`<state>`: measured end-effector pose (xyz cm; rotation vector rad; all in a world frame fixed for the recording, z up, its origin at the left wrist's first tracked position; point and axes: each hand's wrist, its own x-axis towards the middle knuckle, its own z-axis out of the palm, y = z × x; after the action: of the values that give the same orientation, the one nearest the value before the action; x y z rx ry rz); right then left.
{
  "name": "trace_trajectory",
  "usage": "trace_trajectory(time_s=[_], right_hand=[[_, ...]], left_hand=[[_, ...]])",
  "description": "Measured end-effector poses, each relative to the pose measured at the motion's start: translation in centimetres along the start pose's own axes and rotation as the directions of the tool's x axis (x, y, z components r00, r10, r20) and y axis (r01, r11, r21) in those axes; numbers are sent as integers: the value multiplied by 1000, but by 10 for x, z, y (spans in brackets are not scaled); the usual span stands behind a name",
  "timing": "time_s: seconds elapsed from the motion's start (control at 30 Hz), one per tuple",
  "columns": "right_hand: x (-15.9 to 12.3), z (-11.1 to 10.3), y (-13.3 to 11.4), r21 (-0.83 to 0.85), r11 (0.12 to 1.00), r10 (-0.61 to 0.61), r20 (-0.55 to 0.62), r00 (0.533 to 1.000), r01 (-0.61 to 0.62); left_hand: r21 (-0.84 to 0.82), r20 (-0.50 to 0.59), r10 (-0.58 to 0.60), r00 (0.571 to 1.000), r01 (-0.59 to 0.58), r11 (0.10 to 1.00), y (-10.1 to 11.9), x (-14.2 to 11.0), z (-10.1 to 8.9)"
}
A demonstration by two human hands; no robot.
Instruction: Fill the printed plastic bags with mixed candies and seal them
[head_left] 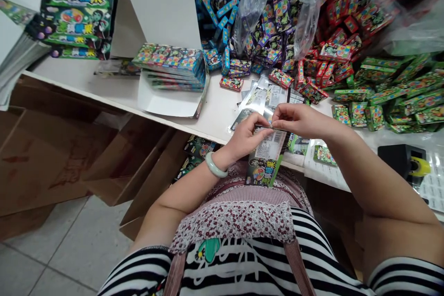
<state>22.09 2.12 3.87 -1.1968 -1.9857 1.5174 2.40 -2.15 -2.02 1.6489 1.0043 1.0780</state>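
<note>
Brown cardboard boxes (62, 157) crowd under the table's long front edge at left; above, an open, smooth white carton (163, 106) holds stacked glossy packs, and a narrow strip of white table (219, 108) shows beside it. The left hand (247, 136), bent inward, pinches the top edge of a flat printed package (265, 150), which hangs past the table edge over the apron. The right hand (293, 119), fingers curled, pinches that same edge. Small green boxes (398, 88) and a black tape dispenser (395, 157) lie farther right.

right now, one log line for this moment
left hand: pinches pack | right hand: at pack's top edge | ahead: red boxes, blue boxes
</note>
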Motion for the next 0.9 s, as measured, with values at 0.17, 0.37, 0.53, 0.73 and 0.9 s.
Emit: trace_trajectory(time_s=[0.17,0.37,0.53,0.73,0.9], right_hand=[[9,12,16,109,988,121,-73,990,-113],[10,17,30,472,804,317,173,933,-361],[-45,-47,73,1,978,187,-465,865,-211],[-122,-134,147,-145,643,222,-905,364,-752],[-135,-142,166,-68,632,308,-892,330,-772]], left_hand=[[16,45,31,998,-31,999,-9,0,-5],[69,141,-20,990,10,998,3,6,-7],[5,-206,-146,968,151,989,-7,15,-37],[-370,-534,-370,760,183,911,-47,26,-55],[-408,-457,-465,758,286,867,-58,16,-39]])
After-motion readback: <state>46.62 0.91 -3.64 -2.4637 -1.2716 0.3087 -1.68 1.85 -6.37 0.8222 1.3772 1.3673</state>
